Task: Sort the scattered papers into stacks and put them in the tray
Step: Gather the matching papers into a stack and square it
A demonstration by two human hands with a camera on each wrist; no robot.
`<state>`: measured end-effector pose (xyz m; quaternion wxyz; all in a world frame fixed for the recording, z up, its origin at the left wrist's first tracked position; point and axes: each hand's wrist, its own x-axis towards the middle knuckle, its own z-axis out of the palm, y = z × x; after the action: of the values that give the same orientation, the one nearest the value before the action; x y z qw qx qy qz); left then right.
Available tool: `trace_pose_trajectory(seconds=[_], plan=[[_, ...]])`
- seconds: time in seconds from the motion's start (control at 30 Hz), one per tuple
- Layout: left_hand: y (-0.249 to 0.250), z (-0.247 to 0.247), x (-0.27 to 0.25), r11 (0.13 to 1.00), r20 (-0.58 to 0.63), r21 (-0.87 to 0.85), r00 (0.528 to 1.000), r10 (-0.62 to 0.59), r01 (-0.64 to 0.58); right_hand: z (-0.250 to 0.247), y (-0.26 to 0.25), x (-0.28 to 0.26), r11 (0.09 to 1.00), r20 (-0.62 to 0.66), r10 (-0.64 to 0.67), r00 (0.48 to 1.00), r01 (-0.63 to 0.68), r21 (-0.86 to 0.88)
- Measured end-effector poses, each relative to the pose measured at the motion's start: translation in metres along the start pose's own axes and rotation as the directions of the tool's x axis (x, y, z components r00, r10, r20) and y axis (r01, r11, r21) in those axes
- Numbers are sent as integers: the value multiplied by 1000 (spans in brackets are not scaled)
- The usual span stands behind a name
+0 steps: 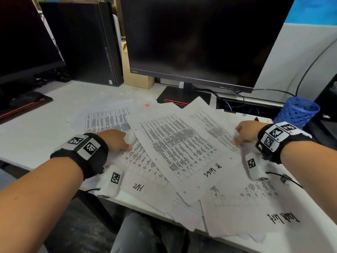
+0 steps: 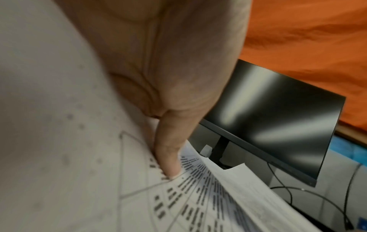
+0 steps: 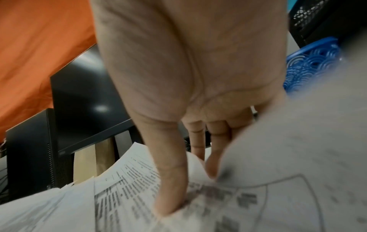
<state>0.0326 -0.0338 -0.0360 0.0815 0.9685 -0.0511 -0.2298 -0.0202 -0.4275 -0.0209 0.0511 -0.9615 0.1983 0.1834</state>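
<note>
Several printed sheets lie fanned and overlapping on the white desk; some bear handwritten labels. My left hand is at the left edge of the middle sheet. Its thumb presses on a printed table sheet and its fingers are tucked out of sight under a paper edge. My right hand is at the right edge of the spread. There its thumb lies on top of a sheet and its fingers go beneath a curling page. A black mesh tray shows at the far right.
A large dark monitor stands behind the papers, its base touching them. A black PC tower and a second monitor are at the left. A blue mesh cup and cables sit at the right. Some sheets overhang the desk's front edge.
</note>
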Motion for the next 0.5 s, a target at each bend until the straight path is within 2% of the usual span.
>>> trace_pose_trajectory(seconds=[0.1,0.2,0.27,0.3,0.33,0.37,0.4,0.5], plan=[[2,-5,-5,999,-31,-27,998,46,-47,-1,4,-1,996,23,-18,1000,20,-88],[-1,-7,-11,992,-134,-118,991,20,-36,-2,11,-8,994,37,-58,998,61,-87],[-10,-8,-10,976,-174,-219,984,-31,-8,-1,23,-5,995,-5,-91,996,91,34],[-14,-8,-9,959,-170,-283,984,-59,9,0,30,0,974,-15,-88,996,89,207],[-15,-7,-9,933,-156,-360,984,-82,20,1,36,1,904,-18,-65,998,66,423],[-16,-4,-8,898,-141,-439,985,-99,27,3,38,-1,796,-14,-38,999,38,604],[-13,-3,-10,865,-133,-500,985,-110,29,5,39,-4,690,2,-13,1000,7,724],[8,5,-17,748,-131,-662,989,-66,-38,17,30,-13,502,175,-14,984,-144,853]])
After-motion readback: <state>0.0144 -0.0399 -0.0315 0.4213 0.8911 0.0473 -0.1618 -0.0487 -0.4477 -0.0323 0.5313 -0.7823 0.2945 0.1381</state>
